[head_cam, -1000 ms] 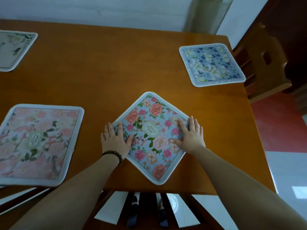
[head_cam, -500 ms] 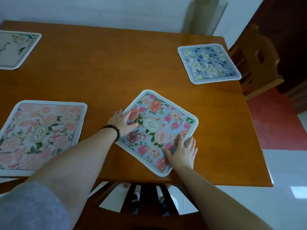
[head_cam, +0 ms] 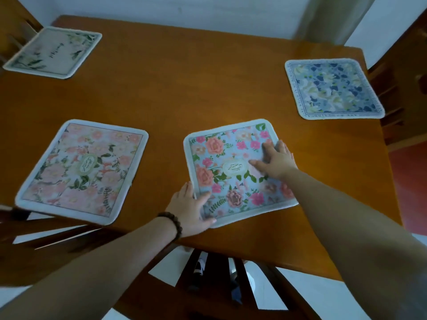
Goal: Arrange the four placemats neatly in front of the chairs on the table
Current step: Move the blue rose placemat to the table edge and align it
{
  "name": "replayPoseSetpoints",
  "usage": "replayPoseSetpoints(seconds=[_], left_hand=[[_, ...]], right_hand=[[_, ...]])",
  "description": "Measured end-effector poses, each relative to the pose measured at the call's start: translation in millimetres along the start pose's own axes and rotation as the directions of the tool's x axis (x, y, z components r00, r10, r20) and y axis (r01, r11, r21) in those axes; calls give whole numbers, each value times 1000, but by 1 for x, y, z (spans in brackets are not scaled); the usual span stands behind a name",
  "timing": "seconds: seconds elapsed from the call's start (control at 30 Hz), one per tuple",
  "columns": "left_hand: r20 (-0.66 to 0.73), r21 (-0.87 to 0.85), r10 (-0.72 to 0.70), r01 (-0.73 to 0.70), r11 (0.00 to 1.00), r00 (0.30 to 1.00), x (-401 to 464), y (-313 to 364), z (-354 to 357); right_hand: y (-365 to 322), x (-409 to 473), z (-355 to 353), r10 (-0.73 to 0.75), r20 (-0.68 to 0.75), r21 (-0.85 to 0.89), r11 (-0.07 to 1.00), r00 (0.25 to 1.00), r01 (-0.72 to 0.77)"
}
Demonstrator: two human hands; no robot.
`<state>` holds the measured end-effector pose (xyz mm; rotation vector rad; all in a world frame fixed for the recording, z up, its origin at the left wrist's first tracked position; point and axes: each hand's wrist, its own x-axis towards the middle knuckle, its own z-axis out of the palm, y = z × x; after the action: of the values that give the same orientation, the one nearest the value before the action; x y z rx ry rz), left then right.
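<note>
A blue placemat with pink flowers (head_cam: 233, 153) lies near the table's front edge, almost square to it. My left hand (head_cam: 193, 210) rests flat on its near left corner, fingers straight. My right hand (head_cam: 275, 160) presses flat on its right half. A pink floral placemat (head_cam: 83, 169) lies at the front left. A pale placemat with green leaves (head_cam: 54, 51) sits at the far left. A navy and cream floral placemat (head_cam: 332, 88) lies at the far right.
The placemats lie on an orange-brown wooden table (head_cam: 196, 93). A wooden chair (head_cam: 406, 93) stands at the table's right side. Dark chair slats (head_cam: 219, 278) show below the front edge, and another chair back (head_cam: 46, 232) at the lower left.
The blue flowered placemat has turned from a diamond position to nearly square with the table edge. My left hand slid to its near left corner and my right hand moved up its right side.
</note>
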<state>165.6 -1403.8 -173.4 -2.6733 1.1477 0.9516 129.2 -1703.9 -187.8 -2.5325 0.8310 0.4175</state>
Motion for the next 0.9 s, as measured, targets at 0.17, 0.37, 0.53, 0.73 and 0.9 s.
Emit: replayPoseSetpoints(seconds=[0.17, 0.37, 0.53, 0.73, 0.9], left_hand=[[-312, 213, 12, 58, 975, 950, -11, 3, -3], [-468, 89, -45, 98, 991, 883, 41, -37, -40], [-286, 48, -78, 95, 994, 955, 102, -54, -69], [-126, 30, -76, 80, 996, 989, 135, -50, -77], [-138, 33, -58, 63, 997, 989, 121, -47, -60]], right_hand=[[-25, 13, -11, -10, 39, -84, 996, 999, 14], [-42, -48, 31, 165, -326, 130, 983, 931, -129], [-29, -97, 70, 356, -298, 203, 930, 886, -306], [-39, -116, 103, 450, -292, 278, 884, 844, -375], [-41, -108, 105, 440, -252, 251, 890, 862, -381]])
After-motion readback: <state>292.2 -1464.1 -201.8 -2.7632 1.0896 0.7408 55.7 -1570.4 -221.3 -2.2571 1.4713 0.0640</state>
